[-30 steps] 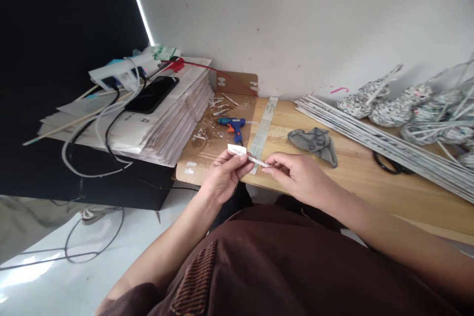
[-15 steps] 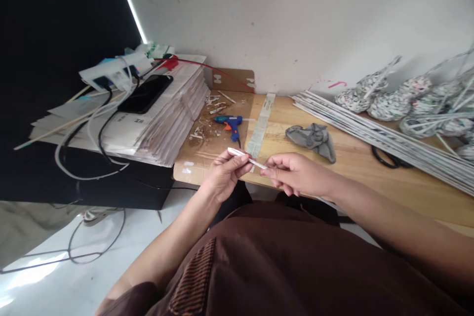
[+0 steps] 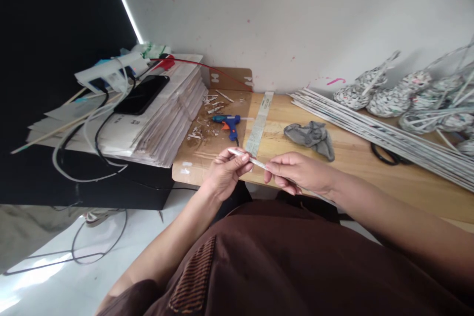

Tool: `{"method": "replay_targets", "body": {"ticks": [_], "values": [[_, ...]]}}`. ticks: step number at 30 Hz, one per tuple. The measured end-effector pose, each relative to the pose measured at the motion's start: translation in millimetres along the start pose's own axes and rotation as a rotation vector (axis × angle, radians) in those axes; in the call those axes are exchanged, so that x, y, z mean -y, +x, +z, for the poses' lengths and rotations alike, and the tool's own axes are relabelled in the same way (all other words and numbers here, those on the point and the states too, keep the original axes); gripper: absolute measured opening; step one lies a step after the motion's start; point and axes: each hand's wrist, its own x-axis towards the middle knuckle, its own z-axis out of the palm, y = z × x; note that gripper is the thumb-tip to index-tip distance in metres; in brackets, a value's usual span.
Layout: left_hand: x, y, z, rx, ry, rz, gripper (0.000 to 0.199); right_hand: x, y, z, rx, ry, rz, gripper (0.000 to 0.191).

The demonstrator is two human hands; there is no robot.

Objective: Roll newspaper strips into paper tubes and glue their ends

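Between my two hands runs a thin rolled paper tube (image 3: 258, 163), whitish with faint print, held just above the table's front edge. My left hand (image 3: 226, 172) pinches it near its left end with thumb and fingers. Farther along, my right hand (image 3: 296, 173) grips the same tube between thumb and forefinger; a pale length of it shows again past the right wrist. Just beyond my hands lie a blue glue gun (image 3: 230, 124) on brown cardboard and a pale flat strip (image 3: 260, 123).
A grey cloth (image 3: 310, 139) lies on the wooden table. Long paper tubes (image 3: 370, 133), black scissor-like handles (image 3: 385, 154) and woven paper forms (image 3: 392, 101) are at the right. A tall paper stack (image 3: 177, 123) carries a phone (image 3: 141, 95) and cables at the left. Paper scraps (image 3: 194, 132) litter the cardboard.
My right hand has shifted slightly along the tube, its fingers now a little farther from my left hand. The left hand keeps nearly the same place. The whole view has moved slightly.
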Motion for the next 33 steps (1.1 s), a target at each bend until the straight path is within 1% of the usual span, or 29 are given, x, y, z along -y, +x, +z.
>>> {"method": "replay_targets", "body": {"ticks": [2, 3, 4, 7, 8, 9, 10, 12, 15, 17, 19, 20, 21, 22, 23, 25, 26, 27, 28, 29, 30, 33], "values": [[0, -1, -0.2, -0.003, 0.001, -0.004, 0.030, -2, 1, 0, 0.033, 0.037, 0.008, 0.041], [0, -1, -0.5, -0.010, 0.001, -0.001, 0.030, -3, 1, 1, 0.010, -0.007, -0.010, 0.041], [0, -1, -0.8, -0.019, 0.002, 0.005, 0.030, -4, 0, 3, -0.039, -0.089, -0.046, 0.040], [1, -1, -2.2, -0.039, 0.013, 0.022, 0.029, -4, -4, 10, -0.244, -0.405, -0.217, 0.032], [1, -1, -2.6, -0.040, 0.019, 0.025, 0.028, -3, -5, 11, -0.285, -0.473, -0.256, 0.031], [1, -1, -2.9, -0.040, 0.023, 0.026, 0.028, -3, -6, 13, -0.296, -0.503, -0.268, 0.030], [1, -1, -3.1, -0.038, 0.026, 0.027, 0.028, -2, -6, 13, -0.279, -0.495, -0.251, 0.030], [0, -1, -3.4, -0.031, 0.029, 0.027, 0.028, -2, -6, 12, -0.202, -0.389, -0.174, 0.034], [-1, -3, -3.5, -0.015, 0.041, 0.019, 0.028, -6, -2, 8, -0.033, -0.138, -0.056, 0.041], [-1, -4, -3.6, 0.000, 0.047, 0.010, 0.027, -11, 2, 5, 0.089, 0.051, -0.009, 0.042], [0, -4, -3.7, 0.009, 0.044, 0.003, 0.028, -15, 5, 4, 0.188, 0.193, 0.020, 0.041], [0, -4, -3.9, 0.007, 0.039, 0.004, 0.028, -16, 6, 5, 0.209, 0.218, 0.024, 0.042], [0, -4, -4.3, -0.003, 0.032, 0.010, 0.029, -16, 6, 6, 0.198, 0.196, 0.017, 0.042], [1, -3, -4.7, -0.019, 0.023, 0.020, 0.029, -16, 5, 8, 0.144, 0.120, -0.011, 0.041], [2, -3, -5.3, -0.040, 0.015, 0.030, 0.029, -16, 4, 10, 0.047, -0.004, -0.065, 0.039], [2, -1, -6.7, -0.083, 0.003, 0.045, 0.029, -14, 1, 15, -0.207, -0.321, -0.227, 0.033], [2, -1, -7.4, -0.097, 0.002, 0.047, 0.029, -13, -1, 17, -0.310, -0.461, -0.300, 0.030], [2, 0, -8.0, -0.103, 0.003, 0.044, 0.028, -12, -3, 18, -0.371, -0.555, -0.346, 0.028], [2, 0, -8.4, -0.104, 0.006, 0.037, 0.028, -12, -4, 19, -0.384, -0.588, -0.356, 0.029], [1, 1, -8.7, -0.103, 0.010, 0.029, 0.027, -13, -4, 19, -0.354, -0.555, -0.330, 0.031], [0, 1, -8.8, -0.100, 0.012, 0.021, 0.025, -14, -4, 18, -0.291, -0.471, -0.280, 0.032], [-2, 0, -8.5, -0.081, 0.000, -0.005, 0.020, -17, -1, 13, -0.035, -0.092, -0.131, 0.038]]}}
